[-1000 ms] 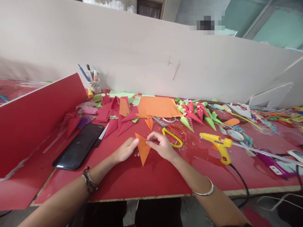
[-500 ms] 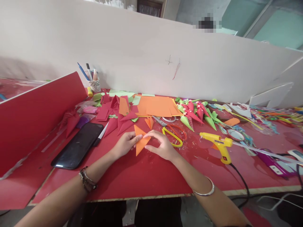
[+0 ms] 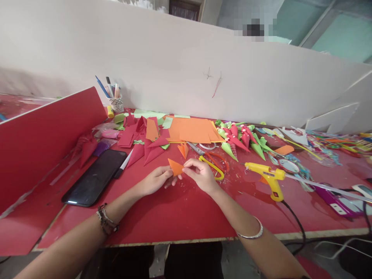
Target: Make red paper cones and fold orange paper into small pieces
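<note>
A small folded triangle of orange paper point(image 3: 175, 167) is held between both hands, just above the red table point(image 3: 174, 217). My left hand point(image 3: 158, 180) grips its left side, thumb on top and fingers partly hidden underneath. At its right corner, my right hand point(image 3: 201, 175) pinches the paper between thumb and fingers. Right behind the hands lies a small folded orange paper piece point(image 3: 183, 150). Scissors with yellow and red handles point(image 3: 214, 169) rest beside my right hand. Red paper cones point(image 3: 152, 154) lie beyond my left hand.
A black phone point(image 3: 95, 178) and a white pen point(image 3: 124, 164) lie left. Orange paper sheets point(image 3: 194, 131) are stacked at the back, near red and green paper cones point(image 3: 236, 139). A yellow glue gun point(image 3: 269, 176) with a cord lies right. A pen cup point(image 3: 116, 104) stands by the white board point(image 3: 162, 69).
The orange paper has gone from a taller triangle to a smaller one as it was folded or turned. The fingers of both hands have shifted on it.
</note>
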Tool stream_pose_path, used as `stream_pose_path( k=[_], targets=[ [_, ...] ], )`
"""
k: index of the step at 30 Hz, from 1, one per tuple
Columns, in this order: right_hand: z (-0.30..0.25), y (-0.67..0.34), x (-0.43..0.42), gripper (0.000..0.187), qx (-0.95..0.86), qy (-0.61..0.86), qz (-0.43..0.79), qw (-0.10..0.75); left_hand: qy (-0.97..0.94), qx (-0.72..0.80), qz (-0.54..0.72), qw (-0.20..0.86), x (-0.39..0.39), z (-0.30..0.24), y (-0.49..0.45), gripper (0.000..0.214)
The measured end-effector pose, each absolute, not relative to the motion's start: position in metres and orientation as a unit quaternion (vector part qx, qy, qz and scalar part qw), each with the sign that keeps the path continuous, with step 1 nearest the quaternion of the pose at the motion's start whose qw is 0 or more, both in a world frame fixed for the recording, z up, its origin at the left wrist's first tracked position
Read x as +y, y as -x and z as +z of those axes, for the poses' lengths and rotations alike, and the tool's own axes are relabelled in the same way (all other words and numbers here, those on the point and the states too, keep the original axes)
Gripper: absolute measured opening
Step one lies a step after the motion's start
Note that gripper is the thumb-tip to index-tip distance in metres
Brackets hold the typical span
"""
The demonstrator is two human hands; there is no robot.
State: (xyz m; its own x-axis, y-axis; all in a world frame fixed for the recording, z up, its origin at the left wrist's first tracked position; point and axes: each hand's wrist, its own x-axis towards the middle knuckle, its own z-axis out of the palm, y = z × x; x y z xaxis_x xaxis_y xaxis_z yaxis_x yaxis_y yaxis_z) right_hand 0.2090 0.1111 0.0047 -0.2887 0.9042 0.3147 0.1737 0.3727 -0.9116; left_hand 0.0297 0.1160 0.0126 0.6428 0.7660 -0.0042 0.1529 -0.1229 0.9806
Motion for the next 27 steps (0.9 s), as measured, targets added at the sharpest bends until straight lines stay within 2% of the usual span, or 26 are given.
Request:
stream_pose_path(
  k=[8, 11, 16, 23, 27],
  targets=[
    [0.001, -0.206, 0.108, 0.016, -0.654, 0.375, 0.487, 0.44, -0.72, 0.31, 0.262, 0.563, 0.117, 0.011, -0.028, 0.034],
    [0.002, -0.205, 0.108, 0.015, -0.661, 0.38, 0.486, 0.427, -0.723, 0.309, 0.264, 0.559, 0.116, 0.011, -0.029, 0.035],
    [0.001, -0.206, 0.108, 0.019, -0.665, 0.4, 0.463, 0.428, -0.75, 0.344, 0.281, 0.49, 0.116, 0.005, -0.033, 0.029],
    [-0.005, -0.204, 0.111, 0.02, -0.659, 0.412, 0.497, 0.385, -0.765, 0.387, 0.298, 0.421, 0.119, 0.001, -0.032, 0.035],
    [-0.005, -0.204, 0.11, 0.023, -0.665, 0.405, 0.501, 0.377, -0.763, 0.396, 0.284, 0.425, 0.119, 0.004, -0.03, 0.038]
  ],
)
